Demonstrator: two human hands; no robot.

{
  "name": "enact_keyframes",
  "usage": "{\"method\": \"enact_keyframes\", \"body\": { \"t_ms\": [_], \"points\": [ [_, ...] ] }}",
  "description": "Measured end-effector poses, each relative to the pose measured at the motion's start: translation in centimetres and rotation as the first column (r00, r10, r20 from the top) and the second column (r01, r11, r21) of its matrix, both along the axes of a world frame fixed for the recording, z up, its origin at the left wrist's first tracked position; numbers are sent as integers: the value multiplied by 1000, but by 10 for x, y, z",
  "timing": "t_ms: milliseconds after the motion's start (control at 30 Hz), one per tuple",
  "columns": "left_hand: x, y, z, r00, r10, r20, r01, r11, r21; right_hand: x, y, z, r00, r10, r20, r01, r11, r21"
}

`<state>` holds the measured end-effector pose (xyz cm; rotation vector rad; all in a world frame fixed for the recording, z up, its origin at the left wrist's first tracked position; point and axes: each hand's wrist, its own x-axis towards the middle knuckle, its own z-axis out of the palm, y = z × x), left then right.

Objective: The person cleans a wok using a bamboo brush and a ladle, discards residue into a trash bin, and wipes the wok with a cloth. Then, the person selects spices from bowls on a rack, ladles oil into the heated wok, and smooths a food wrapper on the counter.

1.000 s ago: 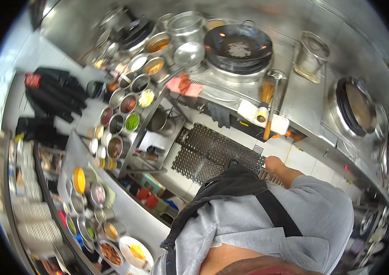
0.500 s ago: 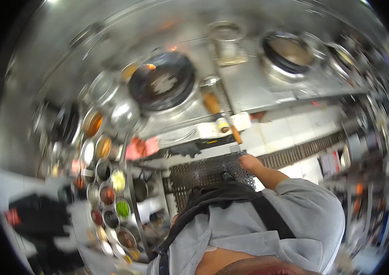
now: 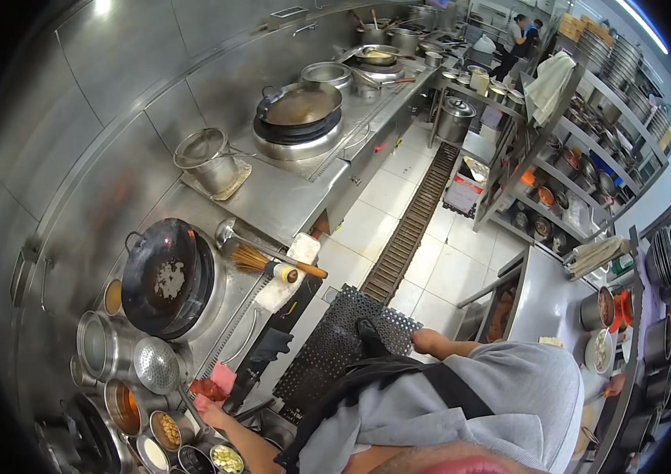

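My left hand (image 3: 208,411) is low at the left, against a wet red cloth (image 3: 207,389) beside a pink cloth (image 3: 223,378) on the stove's front edge. A perforated skimmer (image 3: 156,366) lies close by, its handle running toward that hand; the fingers are too small to show a grip. My right hand (image 3: 428,341) hangs over the black floor mat (image 3: 315,363), touching nothing visible, its fingers hidden beneath. Farther left, a dark wok (image 3: 163,276) with a pale patch sits on the burner. A ladle (image 3: 227,231) and a bamboo brush (image 3: 252,259) rest right of it.
A strainer pot (image 3: 207,162) and a second wok (image 3: 300,107) stand along the stove. Metal containers of orange liquid (image 3: 124,403) and chopped food (image 3: 227,458) line the lower left. A floor grate (image 3: 414,213) and a shelf rack (image 3: 556,166) are right. People stand far back.
The view has turned rightward, bringing the far kitchen and racks into sight. My left hand, hidden before, now shows by the red cloth. My right hand still hangs over the mat.
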<state>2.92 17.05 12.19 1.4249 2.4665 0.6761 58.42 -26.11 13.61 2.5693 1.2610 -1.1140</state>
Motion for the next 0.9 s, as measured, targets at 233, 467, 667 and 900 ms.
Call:
{"method": "enact_keyframes", "body": {
  "t_ms": [233,467,667,900],
  "points": [
    [64,57,45,637,316,703,-146,945,-292,37,-32,24,974,-185,128,191,981,-43],
    [25,72,-1,585,416,696,-20,865,-501,97,55,23,993,-47,113,41,997,58],
    [56,66,-6,976,-1,-217,-88,913,-399,153,159,21,988,53,148,-80,979,188],
    [50,27,-21,558,160,814,-249,968,-20,172,229,51,958,277,71,-285,900,330]
  ]
}}
